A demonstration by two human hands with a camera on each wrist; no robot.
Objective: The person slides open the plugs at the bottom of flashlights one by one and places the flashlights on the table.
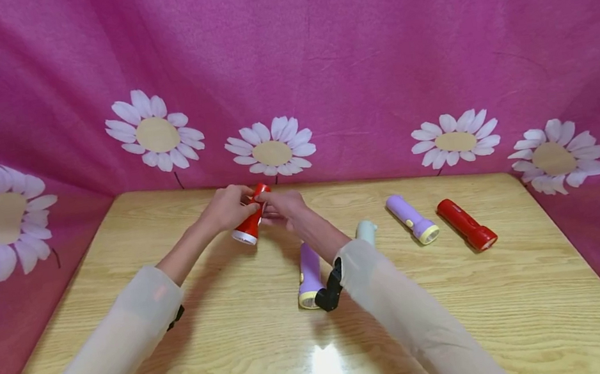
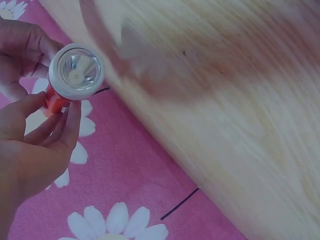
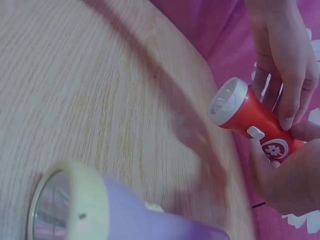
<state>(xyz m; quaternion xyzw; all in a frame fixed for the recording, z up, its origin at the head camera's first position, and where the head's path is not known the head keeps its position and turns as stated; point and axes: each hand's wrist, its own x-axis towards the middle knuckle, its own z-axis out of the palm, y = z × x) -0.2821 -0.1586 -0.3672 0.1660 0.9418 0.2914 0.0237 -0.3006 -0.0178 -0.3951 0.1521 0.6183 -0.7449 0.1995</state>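
Two hands meet on one white-rimmed red flashlight (image 1: 250, 223) in the head view, near the far edge of the counter (image 1: 230, 339); its long axis slants, lens end nearer the camera, tail toward the curtain (image 1: 328, 66). The left hand (image 1: 226, 209) comes in from its left, the right hand (image 1: 286, 205) from its right, neither nearer, since both touch it. A purple flashlight (image 1: 309, 269) lies on its near side, somewhat right. In the left wrist view its lens (image 2: 77, 72) faces the camera, the left hand's grip clamped round its body between thumb and fingers. In the right wrist view its switch (image 3: 255, 132) shows, and the right hand's grip pinches it tailward, with digits on opposite sides.
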